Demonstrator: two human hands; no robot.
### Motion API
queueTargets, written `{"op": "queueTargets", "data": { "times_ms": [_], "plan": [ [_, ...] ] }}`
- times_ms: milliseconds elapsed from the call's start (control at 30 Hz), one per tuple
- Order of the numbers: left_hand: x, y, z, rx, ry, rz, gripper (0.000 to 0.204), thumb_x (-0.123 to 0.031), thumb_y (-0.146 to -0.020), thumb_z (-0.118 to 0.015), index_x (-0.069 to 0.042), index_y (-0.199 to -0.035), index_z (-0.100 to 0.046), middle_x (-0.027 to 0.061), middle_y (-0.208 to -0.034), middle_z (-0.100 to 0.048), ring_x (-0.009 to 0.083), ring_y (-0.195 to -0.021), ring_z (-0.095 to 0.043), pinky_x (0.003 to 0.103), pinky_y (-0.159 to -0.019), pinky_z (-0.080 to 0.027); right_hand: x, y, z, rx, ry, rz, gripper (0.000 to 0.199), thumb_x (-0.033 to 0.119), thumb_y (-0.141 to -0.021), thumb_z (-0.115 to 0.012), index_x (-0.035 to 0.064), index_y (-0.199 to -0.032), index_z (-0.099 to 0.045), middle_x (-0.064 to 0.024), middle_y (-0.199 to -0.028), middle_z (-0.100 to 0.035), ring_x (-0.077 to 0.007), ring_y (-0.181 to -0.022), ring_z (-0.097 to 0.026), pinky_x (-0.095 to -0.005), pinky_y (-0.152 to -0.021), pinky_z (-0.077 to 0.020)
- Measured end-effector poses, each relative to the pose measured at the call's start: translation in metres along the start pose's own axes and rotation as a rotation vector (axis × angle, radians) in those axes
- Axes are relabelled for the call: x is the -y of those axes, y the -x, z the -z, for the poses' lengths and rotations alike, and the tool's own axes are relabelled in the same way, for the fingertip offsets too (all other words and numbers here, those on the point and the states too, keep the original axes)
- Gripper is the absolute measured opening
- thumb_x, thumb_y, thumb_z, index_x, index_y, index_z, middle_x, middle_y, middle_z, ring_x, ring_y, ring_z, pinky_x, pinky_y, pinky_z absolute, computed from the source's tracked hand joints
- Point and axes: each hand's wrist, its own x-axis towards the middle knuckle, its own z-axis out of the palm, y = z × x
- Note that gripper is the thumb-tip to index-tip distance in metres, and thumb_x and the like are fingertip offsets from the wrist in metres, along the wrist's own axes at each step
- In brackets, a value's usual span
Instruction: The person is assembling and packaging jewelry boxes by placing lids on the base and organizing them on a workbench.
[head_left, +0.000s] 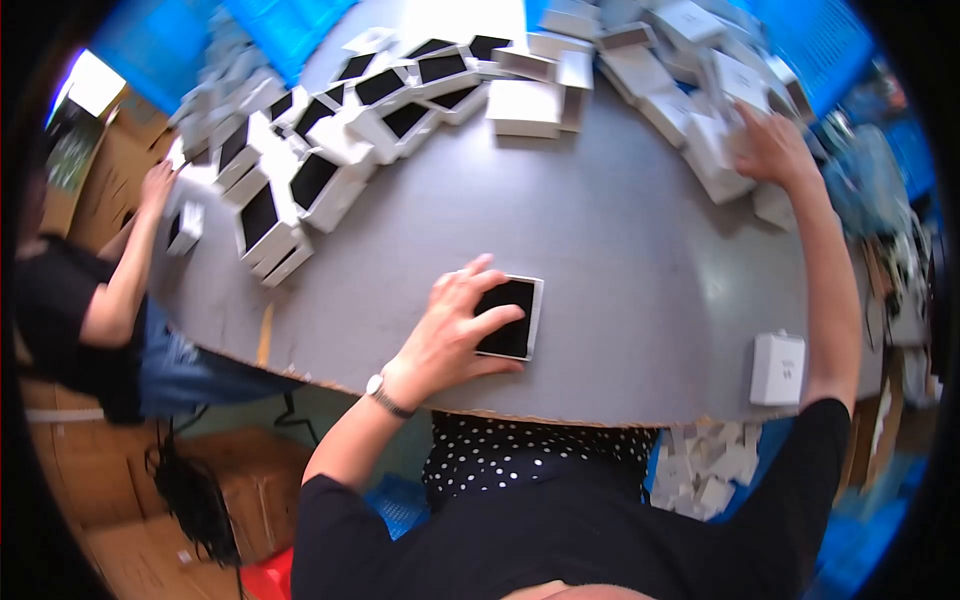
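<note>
Watching remotely, I see the left hand (447,325) spread loosely over a white-rimmed, black-faced box (517,297) at the grey table's (620,240) near middle; the right hand (777,148) reaches white boxes (708,152) far right, grip unclear. I judge the box light, stiff, smooth, best held by opposite sides.

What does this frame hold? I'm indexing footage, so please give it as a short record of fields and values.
Left hand: the left hand, fingers spread over a black-topped box; firm grip not evident
Right hand: the right hand, at the piled white boxes, upper right; exact contact unclear
Table: grey table, curved near edge
Upper left: group of black-topped white boxes
Lower right: lone white box, beside the right forearm
Far left: a co-worker's hand at the table
Below the table edge: white pieces, heaped
</note>
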Motion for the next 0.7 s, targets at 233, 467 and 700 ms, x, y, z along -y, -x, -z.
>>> {"op": "queueTargets", "data": {
  "times_ms": [233, 467, 700],
  "plan": [
    [0.003, 0.025, 0.023, 0.010, -0.051, 0.077, 0.061, -0.032, -0.064, -0.092, -0.021, -0.120, -0.068, 0.0189, -0.151, -0.038, 0.0441, -0.145, -0.032, 0.056, -0.116, -0.030, 0.006, 0.067, -0.003, -0.526, -0.612, 0.042, 0.074, 0.013, -0.074, -0.058, -0.0008, -0.146, -0.047, -0.0208, -0.119, -0.067, -0.0337, -0.111, -0.065, -0.0423, -0.103, -0.0461],
    [-0.018, 0.023, -0.028, -0.234, -0.122, 0.432, 0.054, -0.033, -0.071, -0.084, -0.023, -0.120, -0.062, 0.0276, -0.154, -0.029, 0.0498, -0.137, -0.034, 0.063, -0.110, -0.029, 0.155, 0.137, -0.013, 0.153, -0.803, 0.273, 0.076, 0.027, -0.067, -0.063, -0.0022, -0.137, -0.056, -0.0235, -0.123, -0.063, -0.0411, -0.117, -0.056, -0.0491, -0.106, -0.0410],
    [-0.008, 0.022, -0.012, -0.199, -0.051, 0.325, 0.056, -0.019, -0.066, -0.082, -0.019, -0.119, -0.063, 0.0255, -0.147, -0.040, 0.0453, -0.133, -0.040, 0.053, -0.111, -0.035, 0.218, 0.179, 0.009, -0.071, -0.744, 0.340, 0.096, 0.030, -0.064, -0.083, 0.0126, -0.150, -0.043, -0.0222, -0.144, -0.044, -0.0426, -0.133, -0.043, -0.0510, -0.114, -0.0345]
  ]
}}
